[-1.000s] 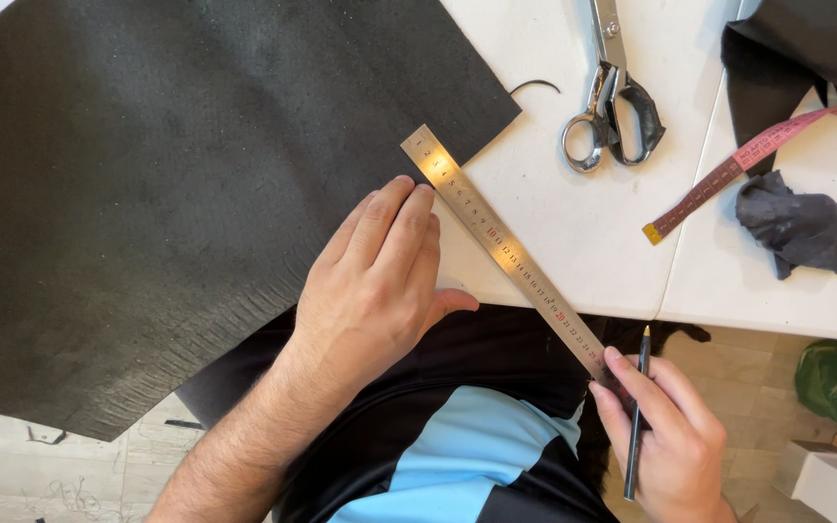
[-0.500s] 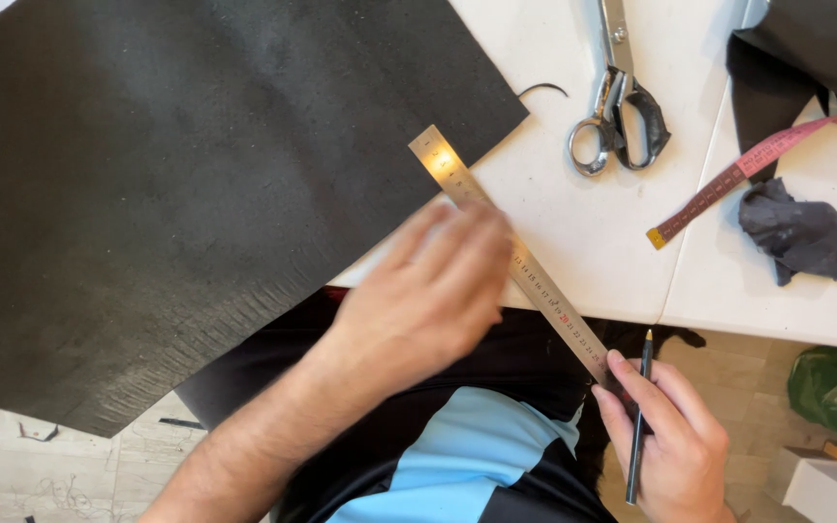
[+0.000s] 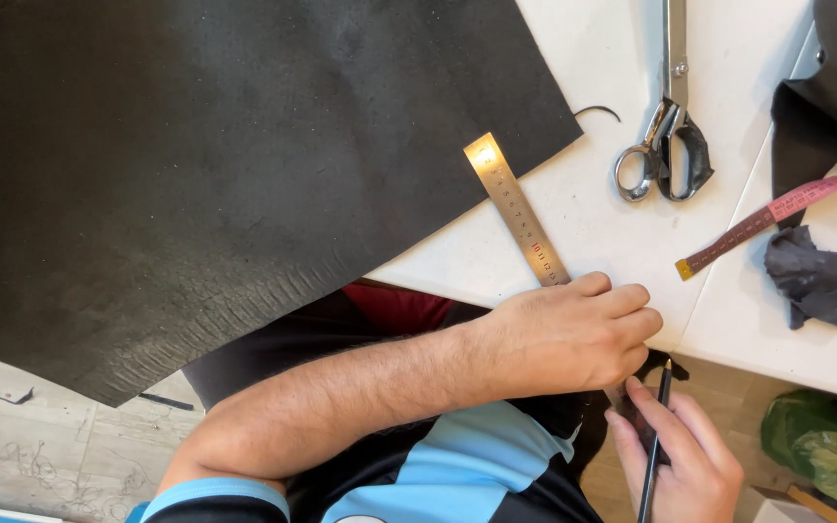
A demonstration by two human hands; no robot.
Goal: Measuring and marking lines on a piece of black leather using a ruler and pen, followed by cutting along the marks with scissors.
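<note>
While left hand [image 3: 573, 334] closed over lower end of steel ruler [image 3: 517, 210] at table [image 3: 593, 232] edge, frame centre, pinned flat beside black sheet [image 3: 225, 165]. Right hand [image 3: 682, 463], lower right, pinching pencil [image 3: 653, 446], ready for marking.

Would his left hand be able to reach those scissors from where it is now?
Probably yes. The left hand rests on the ruler, and only bare white table lies between it and the scissors; it would have to let go of the ruler.
</note>
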